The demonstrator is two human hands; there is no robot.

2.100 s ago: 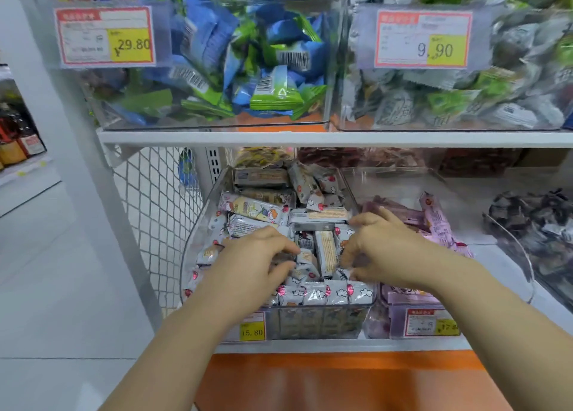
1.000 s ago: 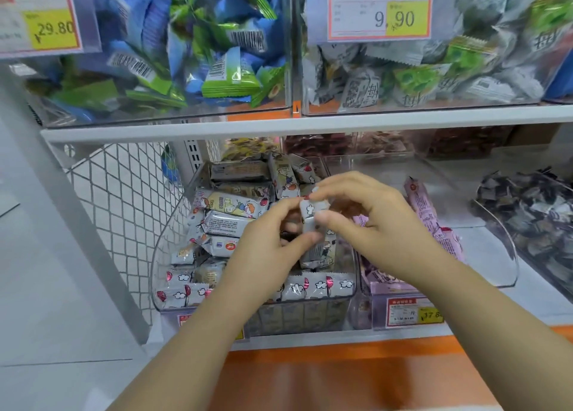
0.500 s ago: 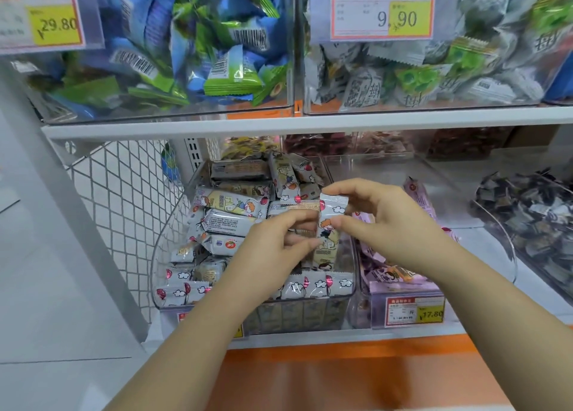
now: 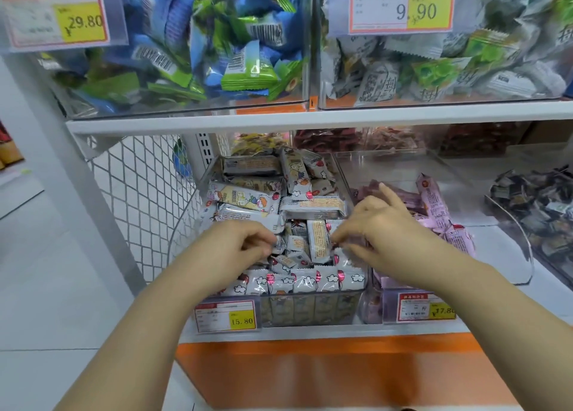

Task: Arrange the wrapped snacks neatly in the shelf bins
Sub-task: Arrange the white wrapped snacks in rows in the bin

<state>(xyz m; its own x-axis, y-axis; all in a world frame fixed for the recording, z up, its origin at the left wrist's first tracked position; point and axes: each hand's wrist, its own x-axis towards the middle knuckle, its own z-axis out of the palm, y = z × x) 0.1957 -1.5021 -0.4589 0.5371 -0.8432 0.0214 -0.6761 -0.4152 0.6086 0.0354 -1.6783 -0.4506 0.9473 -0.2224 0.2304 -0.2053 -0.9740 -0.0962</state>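
The snacks (image 4: pixel 313 207) are being sorted in the clear bin (image 4: pixel 310 313) on the lower shelf, above the 15.80 tag (image 4: pixel 228 316). A front row (image 4: pixel 310 282) is being kept upright against the bin's front wall, while a pile (image 4: pixel 245 199) is being left loose and crosswise behind it. Both hands are being held over the gap between row and pile. The left hand (image 4: pixel 242 246) is being curled down onto a small wrapper. The right hand (image 4: pixel 384 224) is being bent, thumb and forefinger first, toward an upright bar (image 4: pixel 319 240) just beside it. Both sets of fingertips are being smeared by motion blur, so whether a wrapper is truly being pinched by either hand cannot be told.

The step in hand is being judged as the building of a second row behind the first. For it to go well, one bar at a time is being advised. Each is being taken by its crimped ends, turned print-forward and stood snug against the row in front. The neighbours are being steadied by the other hand so that none is being toppled. The slippery film is being handled lightly, not squeezed. Care is also being called for at the right wall, so that nothing is being mixed with the pink packs (image 4: pixel 434 205) next door.
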